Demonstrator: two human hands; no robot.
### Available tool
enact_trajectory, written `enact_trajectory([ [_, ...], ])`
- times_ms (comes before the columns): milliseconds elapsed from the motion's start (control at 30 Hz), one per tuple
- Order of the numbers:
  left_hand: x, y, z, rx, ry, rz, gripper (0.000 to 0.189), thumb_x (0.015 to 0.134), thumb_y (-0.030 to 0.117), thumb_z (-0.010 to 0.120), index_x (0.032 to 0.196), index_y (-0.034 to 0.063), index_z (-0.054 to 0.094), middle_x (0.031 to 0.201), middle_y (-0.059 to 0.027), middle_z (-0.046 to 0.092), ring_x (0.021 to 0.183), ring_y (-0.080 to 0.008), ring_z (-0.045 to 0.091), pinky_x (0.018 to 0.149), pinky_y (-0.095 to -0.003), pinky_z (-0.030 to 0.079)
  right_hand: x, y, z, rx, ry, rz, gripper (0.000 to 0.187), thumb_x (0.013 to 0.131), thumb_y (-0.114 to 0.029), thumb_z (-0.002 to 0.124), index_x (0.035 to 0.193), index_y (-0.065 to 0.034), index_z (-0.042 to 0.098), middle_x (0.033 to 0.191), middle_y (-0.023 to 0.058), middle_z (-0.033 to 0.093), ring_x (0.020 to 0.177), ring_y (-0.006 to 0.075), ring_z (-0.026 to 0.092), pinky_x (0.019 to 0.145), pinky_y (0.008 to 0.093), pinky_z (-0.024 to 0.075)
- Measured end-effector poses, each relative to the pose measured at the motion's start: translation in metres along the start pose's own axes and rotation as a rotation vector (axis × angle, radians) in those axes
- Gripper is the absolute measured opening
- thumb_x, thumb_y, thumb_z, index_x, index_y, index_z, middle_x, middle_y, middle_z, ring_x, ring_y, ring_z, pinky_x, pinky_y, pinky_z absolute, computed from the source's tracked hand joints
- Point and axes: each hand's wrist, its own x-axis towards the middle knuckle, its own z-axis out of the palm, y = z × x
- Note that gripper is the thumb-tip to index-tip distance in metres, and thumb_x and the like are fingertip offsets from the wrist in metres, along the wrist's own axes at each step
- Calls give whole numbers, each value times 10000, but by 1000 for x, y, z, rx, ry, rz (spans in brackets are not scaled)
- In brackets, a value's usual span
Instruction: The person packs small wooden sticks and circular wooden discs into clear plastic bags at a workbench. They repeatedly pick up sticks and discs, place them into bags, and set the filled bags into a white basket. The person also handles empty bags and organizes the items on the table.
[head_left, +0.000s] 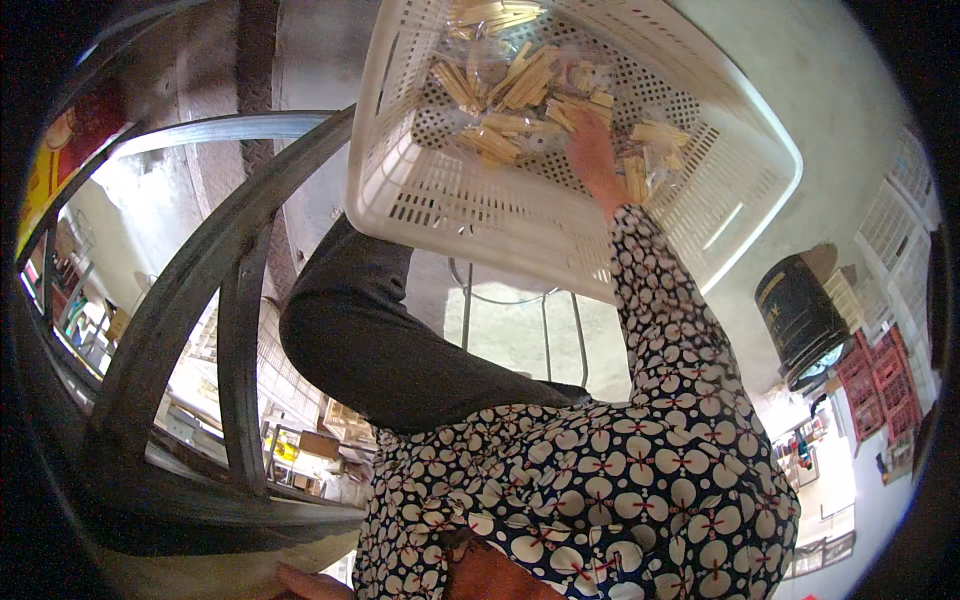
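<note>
A white perforated plastic basket (480, 244) stands before me, tilted in view. Inside lie several clear plastic bags of pale sticks (529, 79), apparently wooden. My right hand (591, 146) reaches down into it and touches a bag of sticks (559, 112); its fingers are blurred, so I cannot tell whether they grip the bag. Another bag of sticks (652, 154) lies to the right of that hand. At the bottom left edge, only part of my left hand (315, 583) shows, close to a pale flat surface (247, 566); the rest is cut off.
A dark metal frame (187, 292) rises at my left. My bent leg in dark trousers (360, 330) lies between frame and basket. Beyond the basket's near side show thin metal stool legs (546, 337). Rightward are a black bucket (799, 315), red crates (885, 382) and white crates (892, 225).
</note>
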Motion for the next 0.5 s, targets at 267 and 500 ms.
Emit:
enact_trajectory([
  [267, -3, -20, 14, -79, -83, 110, 283, 966, -11, 625, 1246, -26, 587, 1101, -150, 553, 973, -228, 518, 818, -345, 455, 123, -81, -8, -287, -545, -33, 408, 992, -114, 581, 1379, -235, 629, 1679, 98, 259, 1420, 335, 461, 1099, 600, 436],
  [500, -9, -20, 11, -138, -134, 190, 293, 964, -17, 621, 1255, -21, 585, 1104, -154, 542, 975, -241, 507, 818, -359, 444, 177, -72, 24, 554, -510, 414, 370, 962, -109, 629, 1319, -195, 677, 1467, 74, 536, 1201, 277, 608, 955, 481, 500],
])
